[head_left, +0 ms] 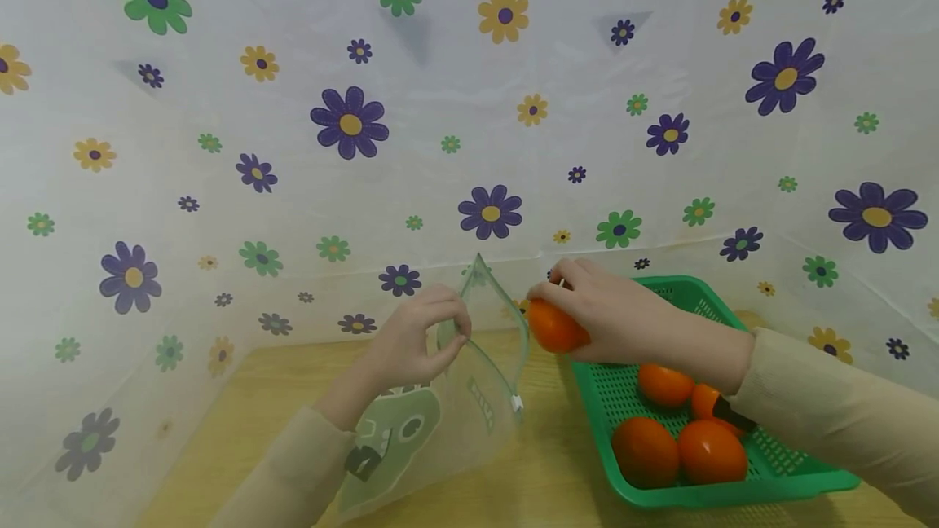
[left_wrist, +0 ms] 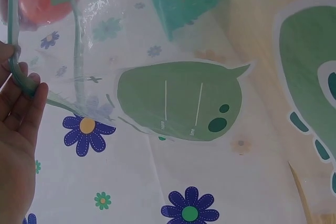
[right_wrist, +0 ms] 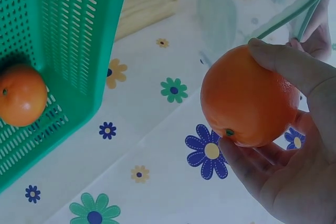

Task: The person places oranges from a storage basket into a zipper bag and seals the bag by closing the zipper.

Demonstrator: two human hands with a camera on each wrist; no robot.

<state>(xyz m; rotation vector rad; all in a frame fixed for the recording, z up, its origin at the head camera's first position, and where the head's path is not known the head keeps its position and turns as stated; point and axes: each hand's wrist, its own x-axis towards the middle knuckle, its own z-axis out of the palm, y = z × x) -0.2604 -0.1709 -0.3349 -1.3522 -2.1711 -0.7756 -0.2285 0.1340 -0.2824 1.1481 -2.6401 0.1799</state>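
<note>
My left hand (head_left: 411, 341) pinches the green-edged rim of a clear zip bag (head_left: 469, 446) printed with a green cartoon creature. The bag's mouth gapes toward the right, with a white slider (head_left: 517, 403) at its near corner. In the left wrist view, thumb and fingertips (left_wrist: 35, 88) grip the zip edge. Just right of the mouth, my right hand (head_left: 616, 312) holds an orange (head_left: 555, 327). The right wrist view shows that orange (right_wrist: 249, 98) between thumb and fingers, its green stem spot facing down.
A green perforated basket (head_left: 605, 463) stands on the wooden table (head_left: 286, 398) at the right, under my right forearm. Several oranges (head_left: 645, 452) lie in it. A white sheet with printed flowers (head_left: 440, 88) rises behind and at both sides.
</note>
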